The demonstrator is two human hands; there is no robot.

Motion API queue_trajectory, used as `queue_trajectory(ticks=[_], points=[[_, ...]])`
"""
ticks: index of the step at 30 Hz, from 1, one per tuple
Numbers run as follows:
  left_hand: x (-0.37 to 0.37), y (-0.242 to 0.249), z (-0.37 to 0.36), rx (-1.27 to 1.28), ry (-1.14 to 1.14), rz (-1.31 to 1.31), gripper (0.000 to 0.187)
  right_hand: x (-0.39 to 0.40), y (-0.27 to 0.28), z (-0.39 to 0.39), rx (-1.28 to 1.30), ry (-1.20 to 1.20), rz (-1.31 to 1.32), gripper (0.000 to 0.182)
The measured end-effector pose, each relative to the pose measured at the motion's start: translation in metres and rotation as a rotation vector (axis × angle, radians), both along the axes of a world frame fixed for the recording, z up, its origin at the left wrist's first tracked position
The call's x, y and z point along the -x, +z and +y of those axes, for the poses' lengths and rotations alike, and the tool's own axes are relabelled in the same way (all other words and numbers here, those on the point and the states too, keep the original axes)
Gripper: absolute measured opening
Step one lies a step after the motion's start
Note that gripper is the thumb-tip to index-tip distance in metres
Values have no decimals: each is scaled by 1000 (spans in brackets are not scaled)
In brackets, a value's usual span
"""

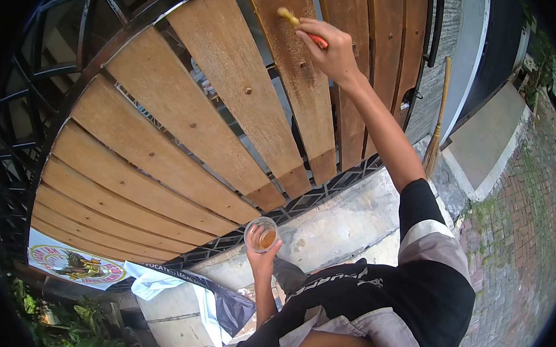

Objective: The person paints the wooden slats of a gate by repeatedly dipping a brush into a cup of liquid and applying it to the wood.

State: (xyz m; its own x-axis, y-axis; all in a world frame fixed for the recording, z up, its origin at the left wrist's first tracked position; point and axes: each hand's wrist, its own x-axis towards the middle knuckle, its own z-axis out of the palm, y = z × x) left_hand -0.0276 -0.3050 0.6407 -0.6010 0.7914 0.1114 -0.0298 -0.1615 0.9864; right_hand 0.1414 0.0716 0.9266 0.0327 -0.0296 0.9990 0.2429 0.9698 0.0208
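Head view: my right hand (331, 52) grips a brush (294, 21) against the plank (298, 83); my left hand (260, 251) clasps a cup (262, 231). Tilting it could spill stain, I reckon.

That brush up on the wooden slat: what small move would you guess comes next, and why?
Probably a short stroke down the slat. The right hand holds the brush with its bristles against the wood near the top, and darker patches show lower on the same slat. The left hand holds a clear cup of amber liquid low, away from the brush, so a dip seems less likely.
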Motion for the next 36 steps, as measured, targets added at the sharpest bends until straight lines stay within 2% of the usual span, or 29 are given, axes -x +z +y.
queue_trajectory(ticks=[3, 5, 9, 11, 12, 14, 16, 18, 19, 21, 22, 24, 25, 26, 28, 29, 30, 32, 34, 36], points=[[0, 7, 5, 1, -15, -42, 85, -7, 48, 0, -117, -34, 107, 16], [2, 6, 8, -34, -6, -31, 85, -7, 58, 1, 418, 171, 177, 16], [7, 0, 7, -29, 11, -45, 85, -12, 58, 21, 457, 74, 160, 17], [9, -5, 6, -25, 37, -25, 85, -12, 58, 28, 56, -153, 318, 16], [10, -5, 6, -30, 40, -27, 85, -8, 58, 32, 51, -150, 316, 16], [9, -5, 4, -30, 40, -1, 85, 1, 52, 39, -148, -150, 234, 15], [9, -7, 5, -29, 38, -29, 85, 9, 43, 19, 14, -22, 26, 14], [8, -5, 7, -34, 38, -56, 84, 3, 43, -2, 424, 100, -116, 16], [7, -2, 8, -25, 40, -55, 84, 4, 44, 4, 421, 102, -116, 16], [6, 0, 9, -11, 43, -54, 83, 4, 47, 28, 404, 458, 180, 17], [6, 1, 11, -15, 43, -45, 83, 2, 50, 42, 406, 459, 183, 17], [5, -1, 11, -14, 43, -36, 83, -3, 55, 63, 450, 683, 332, 18], [5, -2, 11, -26, 46, -27, 83, -11, 60, 39, 418, 95, 300, 17], [6, -1, 12, -43, 49, -15, 84, -12, 61, 33, 416, 98, 303, 17], [8, 0, 14, -53, 52, -15, 84, -11, 68, 31, -64, -117, 302, 15], [7, 0, 13, -47, 53, -22, 83, -7, 67, 40, -200, -122, 281, 14], [6, -3, 12, -44, 53, -22, 83, -3, 61, 39, -197, -122, 280, 14], [7, -7, 12, -35, 54, -6, 83, 5, 47, 35, -41, -17, -12, 13], [7, -4, 10, -30, 44, -16, 83, 1, 42, 26, -20, 4, -54, 15], [6, -3, 13, -26, 37, -30, 83, -5, 43, 18, 416, 207, 13, 16]])
